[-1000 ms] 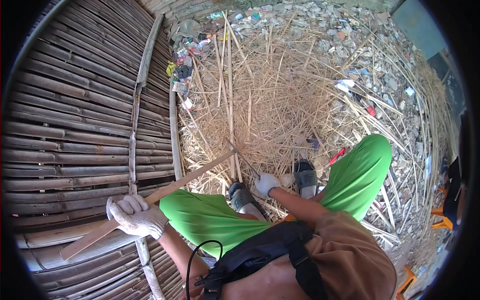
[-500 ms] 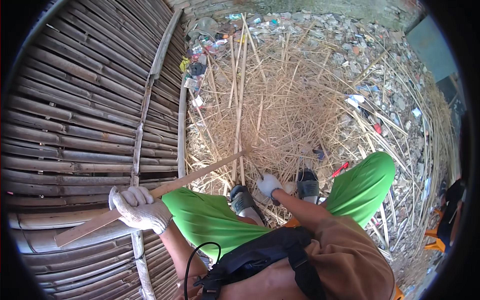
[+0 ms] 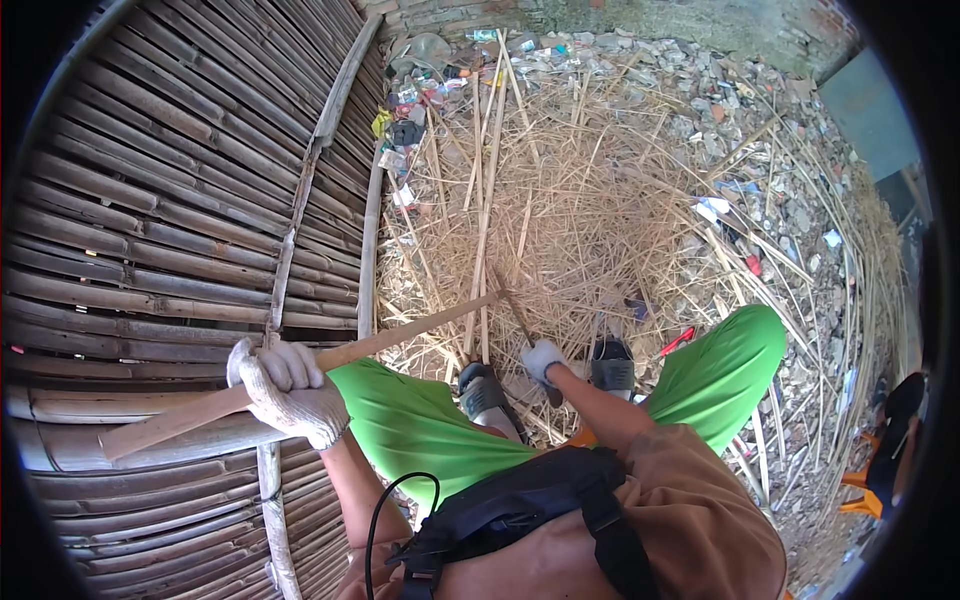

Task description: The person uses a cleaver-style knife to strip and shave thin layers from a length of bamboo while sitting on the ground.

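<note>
A: Head view. First entry?

B: Left hand (image 3: 290, 392), one, in a white knitted glove. Fingers curled firmly round a long flat bamboo strip (image 3: 415, 328), gripped toward its near end.

A: Position of that piece?

B: Slantwise. Near end over the lower left part of the slatted bamboo panel (image 3: 120, 250); middle passing the left knee of the green trousers (image 3: 420, 430); far end over the ground, beyond the panel's right-hand edge.

A: Second entry?

B: Right hand (image 3: 543, 360), one, white glove, dark cuff. Closed round a narrow knife (image 3: 515, 314); blade pointing away from the body, dark butt showing on the near side of the fist. Blade at the strip's far end; whether the two touch, cannot tell.

A: Ground contents?

B: Bamboo shavings (image 3: 600, 200), pale, one broad heap, mid-ground. Long loose strips (image 3: 489, 180), several, on the heap's panel side. Rubble (image 3: 690, 90), grey, along the far edge below a brick wall (image 3: 740, 25) and down the right edge. Litter (image 3: 405, 133), mixed colours, far left corner. Red object (image 3: 678, 340), one, near the right foot.

A: Remainder?

B: Dark sandals (image 3: 611, 372), one pair, worn, at the heap's near edge. Black bag (image 3: 520, 500), one, across the waist.
</note>
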Tool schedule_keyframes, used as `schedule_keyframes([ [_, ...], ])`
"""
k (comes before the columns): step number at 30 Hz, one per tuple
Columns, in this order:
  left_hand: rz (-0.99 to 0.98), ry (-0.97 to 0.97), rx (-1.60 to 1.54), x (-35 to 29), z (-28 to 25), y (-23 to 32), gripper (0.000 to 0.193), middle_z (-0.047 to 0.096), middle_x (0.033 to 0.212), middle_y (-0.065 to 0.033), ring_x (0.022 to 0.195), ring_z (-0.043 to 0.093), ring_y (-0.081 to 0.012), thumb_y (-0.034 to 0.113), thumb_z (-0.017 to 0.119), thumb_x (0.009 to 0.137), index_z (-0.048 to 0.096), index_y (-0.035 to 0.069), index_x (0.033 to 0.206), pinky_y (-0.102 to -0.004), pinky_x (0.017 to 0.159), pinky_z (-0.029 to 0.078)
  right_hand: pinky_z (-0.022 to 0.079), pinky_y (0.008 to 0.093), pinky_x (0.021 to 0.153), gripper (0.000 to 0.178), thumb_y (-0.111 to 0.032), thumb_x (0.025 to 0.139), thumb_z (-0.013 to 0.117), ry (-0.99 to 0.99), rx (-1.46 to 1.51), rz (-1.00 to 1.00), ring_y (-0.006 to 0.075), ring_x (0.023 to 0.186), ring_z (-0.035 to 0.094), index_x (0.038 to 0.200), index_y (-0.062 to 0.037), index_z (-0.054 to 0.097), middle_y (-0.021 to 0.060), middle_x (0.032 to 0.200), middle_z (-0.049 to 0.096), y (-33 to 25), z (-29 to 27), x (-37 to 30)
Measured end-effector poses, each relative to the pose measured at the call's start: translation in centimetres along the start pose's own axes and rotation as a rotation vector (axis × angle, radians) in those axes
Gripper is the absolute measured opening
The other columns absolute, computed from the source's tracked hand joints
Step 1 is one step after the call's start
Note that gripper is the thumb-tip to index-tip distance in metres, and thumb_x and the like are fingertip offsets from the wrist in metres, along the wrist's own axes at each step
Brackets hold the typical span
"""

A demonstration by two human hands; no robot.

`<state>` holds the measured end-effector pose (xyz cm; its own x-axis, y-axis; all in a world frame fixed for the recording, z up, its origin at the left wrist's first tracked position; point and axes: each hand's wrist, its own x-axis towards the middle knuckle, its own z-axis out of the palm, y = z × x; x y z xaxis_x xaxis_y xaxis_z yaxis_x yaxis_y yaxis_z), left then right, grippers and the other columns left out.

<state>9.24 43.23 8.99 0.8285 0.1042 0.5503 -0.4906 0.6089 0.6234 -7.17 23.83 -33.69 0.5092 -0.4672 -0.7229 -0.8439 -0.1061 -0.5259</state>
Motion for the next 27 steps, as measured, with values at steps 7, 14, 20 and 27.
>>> schedule_keyframes([
  [7, -0.133, -0.283, -0.118, 2.8, -0.8, 5.1, 0.027, 0.029, 0.066, 0.0075, 0.056, 0.026, -0.0086, 0.025, 0.058, 0.111, 0.070, 0.003, 0.121, -0.0273, 0.049, 0.023, 0.058, 0.0518, 0.088, 0.043, -0.041, 0.097, 0.056, 0.120, -0.200, -0.348, 0.0440, 0.097, 0.073, 0.110, -0.0051, 0.076, 0.0255, 0.102, 0.076, -2.8, -7.1, -6.6],
  [14, -0.280, -0.409, -0.289, 2.0, 0.4, -1.9, 0.025, 0.032, 0.061, 0.0073, 0.049, 0.027, -0.0081, 0.022, 0.056, 0.108, 0.067, 0.000, 0.112, -0.0280, 0.042, 0.024, 0.058, 0.0529, 0.086, 0.041, -0.039, 0.098, 0.057, 0.338, -0.028, -0.263, 0.0456, 0.094, 0.073, 0.105, -0.0027, 0.075, 0.0262, 0.101, 0.075, -2.3, -9.7, -7.4],
  [20, -0.283, -0.409, -0.290, 0.4, -3.6, -2.3, 0.021, 0.034, 0.057, 0.0064, 0.045, 0.031, -0.0079, 0.017, 0.059, 0.104, 0.065, -0.001, 0.113, -0.0265, 0.041, 0.030, 0.059, 0.0537, 0.086, 0.041, -0.037, 0.098, 0.056, 0.296, -0.103, -0.474, 0.0464, 0.094, 0.073, 0.109, -0.0025, 0.075, 0.0267, 0.105, 0.076, -6.1, -6.1, -10.3],
  [27, -0.338, -0.474, -0.294, -1.1, -5.0, -1.7, 0.019, 0.036, 0.057, 0.0066, 0.046, 0.033, -0.0090, 0.018, 0.063, 0.103, 0.066, -0.001, 0.108, -0.0291, 0.044, 0.033, 0.059, 0.0533, 0.089, 0.042, -0.037, 0.095, 0.058, 0.239, -0.155, -0.153, 0.0436, 0.100, 0.074, 0.111, -0.0026, 0.076, 0.0262, 0.107, 0.076, 0.0, -6.9, -0.7],
])
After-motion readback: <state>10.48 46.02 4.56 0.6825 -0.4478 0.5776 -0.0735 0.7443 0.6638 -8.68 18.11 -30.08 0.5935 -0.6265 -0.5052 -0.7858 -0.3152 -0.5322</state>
